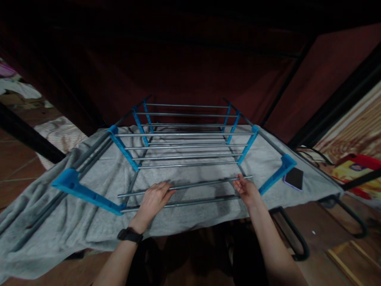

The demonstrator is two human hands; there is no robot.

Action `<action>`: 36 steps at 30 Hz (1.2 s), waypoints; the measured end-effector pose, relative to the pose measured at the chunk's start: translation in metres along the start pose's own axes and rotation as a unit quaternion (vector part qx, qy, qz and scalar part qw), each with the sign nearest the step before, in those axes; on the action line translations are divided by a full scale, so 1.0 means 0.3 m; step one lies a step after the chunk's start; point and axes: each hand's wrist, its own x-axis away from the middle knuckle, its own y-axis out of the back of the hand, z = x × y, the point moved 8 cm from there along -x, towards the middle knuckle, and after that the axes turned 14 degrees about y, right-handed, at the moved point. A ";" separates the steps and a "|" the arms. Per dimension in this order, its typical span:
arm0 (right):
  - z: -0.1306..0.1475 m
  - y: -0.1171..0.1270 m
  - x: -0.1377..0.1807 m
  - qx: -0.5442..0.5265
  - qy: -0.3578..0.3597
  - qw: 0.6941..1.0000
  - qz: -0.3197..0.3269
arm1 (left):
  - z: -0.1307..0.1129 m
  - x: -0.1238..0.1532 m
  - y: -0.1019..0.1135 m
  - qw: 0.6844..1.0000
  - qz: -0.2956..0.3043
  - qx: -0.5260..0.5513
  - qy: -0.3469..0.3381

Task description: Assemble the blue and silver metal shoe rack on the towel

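A rack of grey metal tubes and blue plastic brackets lies on a grey blanket [184, 220]. My left hand [156, 195] is closed around a loose-ended metal rod [205, 183], left of its middle. Near the rod's right end, my right hand [244, 188] grips it with thumb and fingers. The rod lies across the front of the rack, above another tube [202, 201] fitted at the near edge. Its ends are apart from the near left blue bracket [89, 194] and the near right blue bracket [275, 174]. Several crossbars [184, 134] span the brackets farther back.
A phone [294, 178] lies on the blanket at the right. Behind the rack stands a dark red panel [184, 75]. Dark bent metal legs [293, 234] stick out at the lower right. A red and yellow package [357, 172] sits at the far right.
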 end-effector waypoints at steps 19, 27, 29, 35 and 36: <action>0.056 0.031 0.146 -0.044 -0.006 0.998 0.042 | 0.003 0.056 0.028 0.999 -0.032 0.025 -0.008; 0.086 0.042 0.173 -0.052 -0.003 0.998 0.038 | 0.011 0.066 0.020 0.999 -0.037 0.034 -0.011; 0.095 0.048 0.175 -0.051 -0.003 0.998 0.034 | 0.007 0.069 0.021 0.999 -0.036 0.038 -0.012; 0.106 0.059 0.178 -0.048 -0.008 0.998 0.035 | -0.013 0.078 0.035 0.998 -0.039 0.048 -0.017; 0.105 0.062 0.178 -0.047 -0.010 0.998 0.034 | -0.015 0.080 0.036 0.998 -0.039 0.050 -0.018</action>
